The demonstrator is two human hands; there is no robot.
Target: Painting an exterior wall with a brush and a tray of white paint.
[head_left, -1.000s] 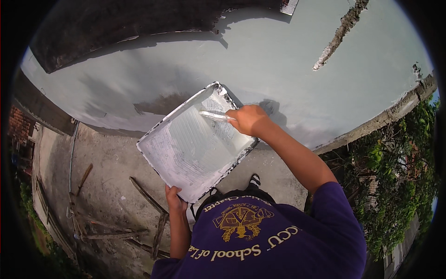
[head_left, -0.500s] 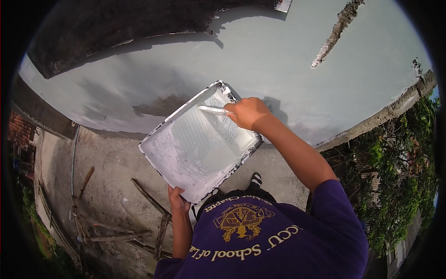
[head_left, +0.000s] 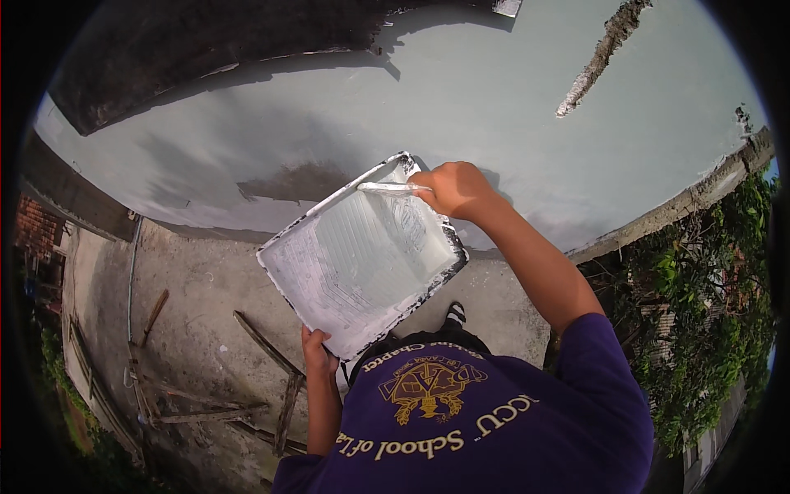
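A white paint tray (head_left: pixel 288 272) with a ribbed slope and black-flecked edges is held tilted in front of me. My left hand (head_left: pixel 318 351) grips its near left corner, thumb over the rim. At the tray's far right corner, my right hand (head_left: pixel 454 191) is closed around a slim, flat, white paint-coated tool (head_left: pixel 387 188). The tool's free end points left over the well, where pale wet paint (head_left: pixel 403 216) lies. My fingers hide its other end, so its exact kind cannot be told.
Beyond the tray rises a pale green painted wall (head_left: pixel 461 99) with a rough crack (head_left: pixel 605 58). A dark panel (head_left: pixel 214 41) covers its upper left. Wooden pieces (head_left: pixel 271 346) lie on the concrete floor (head_left: pixel 206 288) at left. Leafy plants (head_left: pixel 683 272) grow at right.
The tray has shifted slightly right in view and turned a little. My right hand has risen slightly and moved right with the tool, which now lies nearly level.
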